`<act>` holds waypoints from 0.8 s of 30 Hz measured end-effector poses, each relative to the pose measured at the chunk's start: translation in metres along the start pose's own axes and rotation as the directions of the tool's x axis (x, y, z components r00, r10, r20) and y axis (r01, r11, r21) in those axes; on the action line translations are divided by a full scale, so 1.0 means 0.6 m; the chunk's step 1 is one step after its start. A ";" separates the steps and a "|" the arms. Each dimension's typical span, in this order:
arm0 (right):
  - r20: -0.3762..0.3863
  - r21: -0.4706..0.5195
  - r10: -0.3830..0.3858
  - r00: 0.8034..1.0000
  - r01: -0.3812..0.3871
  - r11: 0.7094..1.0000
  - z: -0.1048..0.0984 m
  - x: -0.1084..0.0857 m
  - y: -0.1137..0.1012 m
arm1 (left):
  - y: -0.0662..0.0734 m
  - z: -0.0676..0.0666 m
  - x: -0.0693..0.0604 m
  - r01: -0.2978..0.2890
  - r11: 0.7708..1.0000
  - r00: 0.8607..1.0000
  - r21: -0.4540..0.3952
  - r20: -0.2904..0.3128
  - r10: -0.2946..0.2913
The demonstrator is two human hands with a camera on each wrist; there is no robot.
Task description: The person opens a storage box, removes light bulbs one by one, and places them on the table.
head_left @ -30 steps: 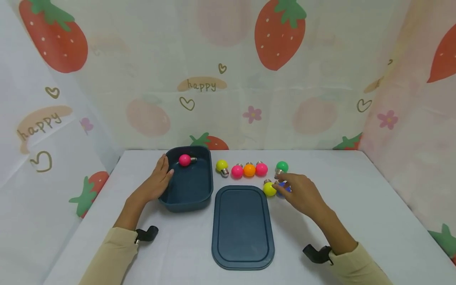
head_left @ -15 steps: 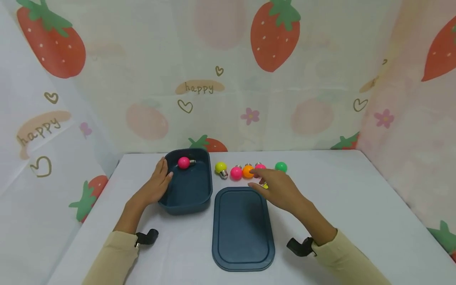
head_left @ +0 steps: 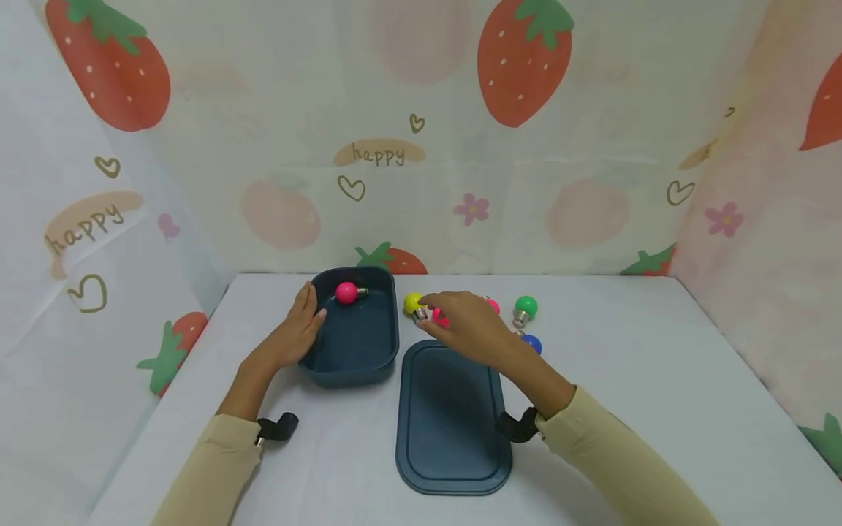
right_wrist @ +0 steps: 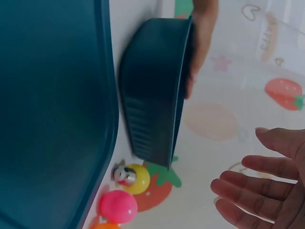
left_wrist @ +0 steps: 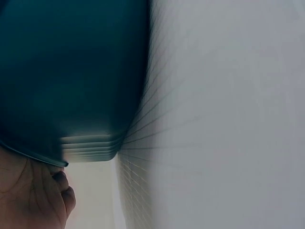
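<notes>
My left hand point(head_left: 294, 332) holds the left wall of a dark blue box point(head_left: 349, 340), its thumb over the rim. A pink light bulb point(head_left: 346, 293) lies inside the box near the back. My right hand point(head_left: 470, 325) hovers over a row of bulbs, its fingertips beside a yellow light bulb point(head_left: 412, 303). In the right wrist view its fingers point(right_wrist: 257, 186) are spread and hold nothing. Under the hand a pink bulb point(head_left: 439, 318) partly shows. The orange bulb point(right_wrist: 107, 226) appears only in the right wrist view; the second yellow one is hidden.
The dark blue lid point(head_left: 454, 431) lies flat right of the box, below my right forearm. A green bulb point(head_left: 525, 305), a blue bulb point(head_left: 532, 343) and another pink bulb point(head_left: 493, 304) sit farther right. A printed cloth wall point(head_left: 408, 212) stands behind the white table point(head_left: 658, 380).
My right hand has moved left from the blue and green bulbs, across the row, to the yellow bulb near the box. My left hand and the box have stayed in place.
</notes>
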State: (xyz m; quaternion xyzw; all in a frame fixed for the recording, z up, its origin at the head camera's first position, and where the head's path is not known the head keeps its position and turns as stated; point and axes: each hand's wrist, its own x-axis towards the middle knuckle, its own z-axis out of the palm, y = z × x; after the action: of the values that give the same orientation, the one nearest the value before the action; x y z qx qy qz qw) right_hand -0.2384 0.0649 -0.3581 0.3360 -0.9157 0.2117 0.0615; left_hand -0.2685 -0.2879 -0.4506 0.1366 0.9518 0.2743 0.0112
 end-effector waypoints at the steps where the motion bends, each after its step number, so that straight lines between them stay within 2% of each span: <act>1: 0.004 0.001 -0.011 1.000 0.011 1.000 0.002 0.008 -0.002 | 0.000 0.000 0.001 0.002 1.000 1.000 0.003 0.002 -0.002; 7: 0.028 0.000 -0.064 0.998 0.064 0.998 0.007 0.053 -0.016 | -0.002 0.001 0.003 0.011 1.000 1.000 -0.003 0.006 -0.011; 14: 0.097 0.002 -0.069 0.993 0.070 0.998 0.008 0.106 -0.034 | -0.002 -0.003 0.001 0.011 1.000 1.000 -0.003 0.004 -0.011; 24: 0.190 -0.039 -0.080 0.979 0.089 0.995 0.056 0.176 -0.029 | -0.006 0.000 0.003 -0.008 1.000 1.000 -0.024 0.000 0.008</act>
State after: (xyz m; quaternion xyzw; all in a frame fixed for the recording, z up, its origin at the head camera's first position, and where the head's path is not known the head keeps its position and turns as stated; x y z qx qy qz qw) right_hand -0.3073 -0.0241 -0.3555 0.3917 -0.9070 0.1543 -0.0083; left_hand -0.2708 -0.2904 -0.4527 0.1402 0.9479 0.2858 0.0118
